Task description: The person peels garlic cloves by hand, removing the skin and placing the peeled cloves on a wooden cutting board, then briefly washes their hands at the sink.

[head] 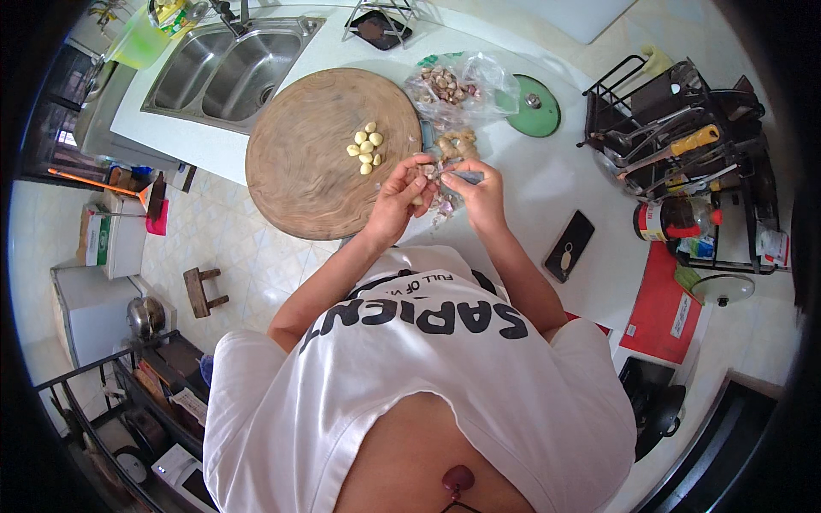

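Observation:
My left hand [401, 192] is at the right edge of a round wooden chopping board [308, 147], its fingers closed on a garlic clove [417, 201] and some papery skin. Close against it, my right hand [476, 192] grips a small grey tool [466, 176], perhaps a knife; its tip is hidden between the fingers. Several peeled garlic cloves [366, 147] lie together on the board. Garlic skins [444, 206] are scattered on the counter under my hands. Just beyond them are pieces of ginger root [457, 144] and an open clear plastic bag [490, 83] with unpeeled garlic [449, 86].
A green-rimmed glass lid [535, 106] lies right of the bag. A double steel sink [240, 70] is at the upper left. A black phone [569, 245] rests on the right counter, near a black rack [725, 147] of utensils and a bottle with a red cap [680, 219].

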A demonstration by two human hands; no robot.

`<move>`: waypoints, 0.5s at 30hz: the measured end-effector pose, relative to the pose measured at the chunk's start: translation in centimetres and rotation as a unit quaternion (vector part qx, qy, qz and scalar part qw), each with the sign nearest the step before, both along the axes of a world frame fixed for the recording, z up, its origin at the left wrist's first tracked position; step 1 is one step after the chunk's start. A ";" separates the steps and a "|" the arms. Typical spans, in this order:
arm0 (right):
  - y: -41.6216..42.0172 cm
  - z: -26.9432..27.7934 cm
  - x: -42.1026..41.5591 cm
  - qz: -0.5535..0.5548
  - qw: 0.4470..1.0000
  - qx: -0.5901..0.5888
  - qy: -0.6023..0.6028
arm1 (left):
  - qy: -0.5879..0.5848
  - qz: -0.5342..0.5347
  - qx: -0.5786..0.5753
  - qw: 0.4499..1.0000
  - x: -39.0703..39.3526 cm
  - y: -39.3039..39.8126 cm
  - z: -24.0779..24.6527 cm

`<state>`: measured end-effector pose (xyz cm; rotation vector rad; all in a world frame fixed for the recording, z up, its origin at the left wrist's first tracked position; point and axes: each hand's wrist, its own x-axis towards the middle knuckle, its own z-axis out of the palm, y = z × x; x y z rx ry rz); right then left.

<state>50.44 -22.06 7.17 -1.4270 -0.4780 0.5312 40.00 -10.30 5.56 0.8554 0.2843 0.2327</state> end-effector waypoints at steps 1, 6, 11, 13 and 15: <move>0.1 -0.1 -0.1 0.003 1.000 0.004 0.006 | 0.017 0.011 0.002 1.000 -0.1 -0.1 0.3; 0.0 -0.6 -0.3 0.011 1.000 -0.020 0.009 | -0.022 -0.009 0.117 0.993 0.0 0.3 -1.2; -0.2 -1.8 0.0 0.013 0.965 0.134 0.225 | -0.002 -0.007 -0.123 0.992 0.0 0.3 -0.3; -0.3 -2.0 0.1 -0.005 0.974 0.111 0.199 | -0.017 -0.009 -0.138 0.990 0.1 0.4 -0.2; -0.6 -1.7 0.0 -0.035 0.993 0.039 0.104 | 0.016 -0.001 -0.069 0.997 0.0 0.2 -0.1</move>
